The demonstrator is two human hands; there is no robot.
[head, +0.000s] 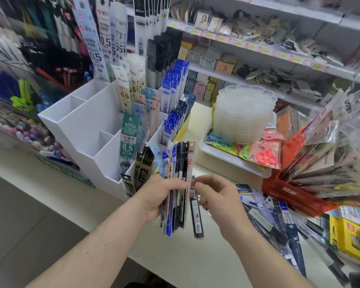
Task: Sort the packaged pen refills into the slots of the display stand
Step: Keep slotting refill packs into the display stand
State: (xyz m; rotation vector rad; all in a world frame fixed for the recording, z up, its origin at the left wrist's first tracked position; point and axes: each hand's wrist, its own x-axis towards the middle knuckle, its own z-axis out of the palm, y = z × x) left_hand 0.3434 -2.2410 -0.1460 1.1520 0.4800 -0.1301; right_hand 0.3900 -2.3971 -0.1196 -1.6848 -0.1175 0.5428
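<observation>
My left hand (160,195) grips an upright bundle of packaged pen refills (176,217) in front of the white tiered display stand (85,129). My right hand (218,196) pinches the top of one dark refill pack (197,217) hanging at the bundle's right side. Several stand slots hold refill packs, such as a green pack (129,146) and blue packs (173,84); the slots at its left are bare. A loose heap of refill packs (266,213) lies on the counter to the right.
A white tray (227,160) with scissors packs and a stack of clear plastic palettes (243,117) stands behind my hands. A red box (295,194) of fanned packets and a yellow box (349,238) sit at right. Shelves of goods line the back wall.
</observation>
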